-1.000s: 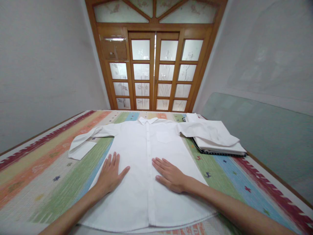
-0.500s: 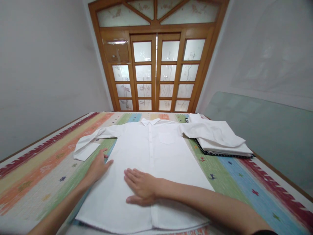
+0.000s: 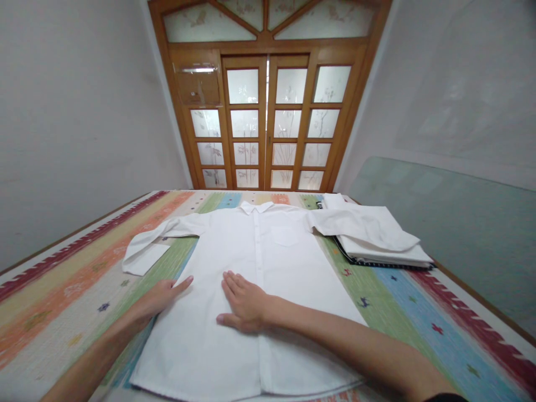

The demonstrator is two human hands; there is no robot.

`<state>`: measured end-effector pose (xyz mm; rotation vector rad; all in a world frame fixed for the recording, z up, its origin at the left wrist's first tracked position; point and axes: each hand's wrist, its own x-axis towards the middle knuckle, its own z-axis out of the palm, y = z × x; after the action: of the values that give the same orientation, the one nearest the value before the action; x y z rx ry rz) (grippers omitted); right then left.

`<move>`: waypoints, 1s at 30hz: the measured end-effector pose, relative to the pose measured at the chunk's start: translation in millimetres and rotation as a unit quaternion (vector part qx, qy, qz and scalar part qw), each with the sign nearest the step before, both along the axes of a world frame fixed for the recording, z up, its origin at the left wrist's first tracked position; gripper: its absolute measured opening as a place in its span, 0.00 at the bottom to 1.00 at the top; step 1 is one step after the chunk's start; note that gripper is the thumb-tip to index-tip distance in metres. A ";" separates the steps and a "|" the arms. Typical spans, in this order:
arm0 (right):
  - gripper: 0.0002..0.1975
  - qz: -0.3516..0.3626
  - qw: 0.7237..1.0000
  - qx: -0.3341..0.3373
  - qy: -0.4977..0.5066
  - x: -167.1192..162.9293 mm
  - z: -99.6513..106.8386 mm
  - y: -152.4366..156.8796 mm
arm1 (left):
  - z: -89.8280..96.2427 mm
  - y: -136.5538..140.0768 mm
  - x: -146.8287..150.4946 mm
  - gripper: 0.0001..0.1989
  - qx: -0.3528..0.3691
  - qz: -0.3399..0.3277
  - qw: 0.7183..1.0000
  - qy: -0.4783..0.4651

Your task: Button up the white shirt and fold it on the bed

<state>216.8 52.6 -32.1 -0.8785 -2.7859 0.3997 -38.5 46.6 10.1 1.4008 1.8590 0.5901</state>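
Note:
A white button-front shirt (image 3: 288,279) lies front up, its collar at the far end and its sleeves out to the sides. At the shirt's left edge is my left hand (image 3: 161,297), its thumb lying over the fabric and its fingers tucked at or under the edge, mostly hidden. It appears to pinch the side of the shirt. My right hand (image 3: 245,304) rests palm down on the front of the shirt, just left of the button strip, with the thumb apart from the fingers. Nothing is held in it.
Beneath the shirt spreads a striped, patterned cloth (image 3: 406,312). A stack of folded white and dark clothes (image 3: 385,257) sits at right, partly under the shirt's sleeve. A pale green panel (image 3: 456,223) leans along the right wall. Wooden glazed doors (image 3: 268,123) stand beyond.
My left hand's fingers have gone from open beside the shirt to tucked at its edge, slightly nearer me. My right hand has slid a little farther up the shirt.

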 end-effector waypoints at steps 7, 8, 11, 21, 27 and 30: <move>0.41 0.037 0.998 -0.051 -0.013 15.7 13.9 -0.5 | 3.8 -37.2 7.3 0.32 -0.090 -0.044 0.964 -0.246; 0.40 0.000 0.999 -0.047 -0.018 19.1 14.3 4.5 | 2.7 -39.8 6.5 0.33 -0.078 -0.040 0.965 -0.248; 0.42 -0.075 0.996 -0.024 -0.030 27.5 12.3 10.1 | 0.4 -40.4 -0.1 0.34 -0.050 -0.046 0.983 -0.168; 0.29 0.265 0.953 -0.138 0.037 41.2 37.1 -43.1 | -5.5 -1.0 -11.0 0.28 0.108 -0.065 0.936 0.328; 0.25 -0.016 0.988 -0.024 0.153 60.7 22.7 20.1 | -27.3 46.9 37.7 0.23 0.251 -0.200 0.901 0.291; 0.29 -0.136 0.987 0.033 0.080 77.7 -0.5 47.7 | -42.1 66.0 54.3 0.27 0.217 -0.236 0.899 0.298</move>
<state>294.4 100.3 -32.6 -1.1369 -2.4757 0.3163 15.8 112.6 -32.0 2.4595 1.7661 0.3513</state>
